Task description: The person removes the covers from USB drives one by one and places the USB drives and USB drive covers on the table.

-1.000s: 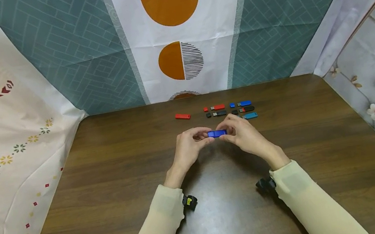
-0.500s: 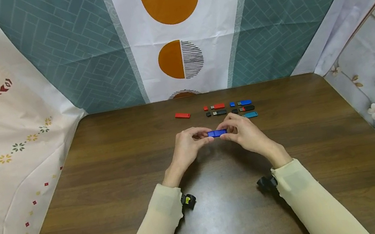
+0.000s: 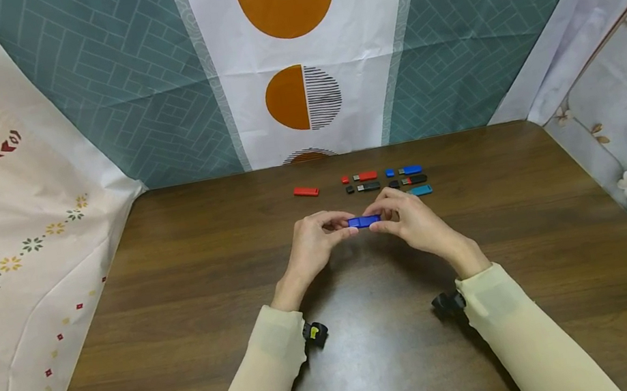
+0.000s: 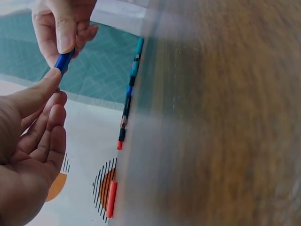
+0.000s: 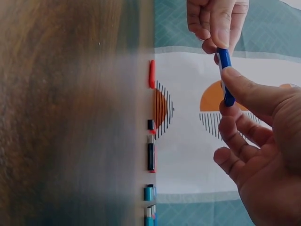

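A blue USB flash drive (image 3: 364,221) is held level above the table between both hands. My left hand (image 3: 313,245) pinches its left end between thumb and fingers. At the right end, my right hand (image 3: 413,226) has the same kind of pinch. In the left wrist view the blue drive (image 4: 64,61) is partly covered by both thumbs. The right wrist view gives its long side (image 5: 225,70) more fully. Whether it is one closed piece or a drive and cap touching, I cannot tell.
Behind the hands, uncapped USB drives lie in rows with their caps at their left: a red drive (image 3: 368,176), a blue drive (image 3: 410,170), several darker ones. A teal drive (image 3: 421,190) sits just behind my right hand. A closed red drive (image 3: 306,192) lies farther left.
Both hands keep their pinch on the blue USB flash drive and hardly move. The view has shifted very slightly.
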The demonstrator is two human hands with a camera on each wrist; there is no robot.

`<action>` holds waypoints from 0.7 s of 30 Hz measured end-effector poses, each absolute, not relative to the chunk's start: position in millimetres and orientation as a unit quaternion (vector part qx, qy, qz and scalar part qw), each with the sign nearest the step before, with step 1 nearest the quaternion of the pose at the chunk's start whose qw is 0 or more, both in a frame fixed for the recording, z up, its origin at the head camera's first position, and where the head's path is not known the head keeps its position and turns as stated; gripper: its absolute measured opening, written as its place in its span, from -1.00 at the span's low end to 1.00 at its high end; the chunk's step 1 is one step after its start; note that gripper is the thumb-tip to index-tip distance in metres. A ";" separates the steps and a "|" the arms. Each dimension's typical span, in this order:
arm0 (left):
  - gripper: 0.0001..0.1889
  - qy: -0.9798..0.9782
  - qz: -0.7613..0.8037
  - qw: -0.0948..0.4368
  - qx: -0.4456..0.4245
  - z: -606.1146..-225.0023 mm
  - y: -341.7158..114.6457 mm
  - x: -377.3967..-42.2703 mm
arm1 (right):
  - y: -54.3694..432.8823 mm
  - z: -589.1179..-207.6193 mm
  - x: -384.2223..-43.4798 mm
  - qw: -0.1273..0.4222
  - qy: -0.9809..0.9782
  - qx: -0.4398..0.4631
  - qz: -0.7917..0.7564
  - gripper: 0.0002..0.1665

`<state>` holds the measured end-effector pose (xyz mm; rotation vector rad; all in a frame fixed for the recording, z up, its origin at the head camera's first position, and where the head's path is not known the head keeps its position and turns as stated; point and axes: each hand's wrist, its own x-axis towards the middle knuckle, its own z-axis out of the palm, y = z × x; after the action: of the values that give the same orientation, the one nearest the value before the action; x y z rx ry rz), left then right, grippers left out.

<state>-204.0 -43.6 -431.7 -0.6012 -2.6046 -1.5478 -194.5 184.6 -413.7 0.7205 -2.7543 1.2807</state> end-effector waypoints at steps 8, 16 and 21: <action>-0.77 -0.845 -0.510 0.042 -0.155 -431.5 -53.0 -208.7 | 194.4 -415.9 -197.3 0.027 -0.890 0.211 0.403 -0.79; -0.74 -0.839 -0.522 0.049 -0.143 -429.7 -59.6 -211.1 | 199.0 -415.8 -199.4 0.039 -0.887 0.203 0.413 -0.76; -0.75 -0.843 -0.516 0.050 -0.143 -430.7 -56.4 -210.9 | 197.1 -415.8 -198.7 0.041 -0.889 0.196 0.412 -0.76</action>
<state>-210.9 -56.4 -430.7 -0.4356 -2.5674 -1.5713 -198.7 197.1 -415.8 0.6006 -2.7226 1.2620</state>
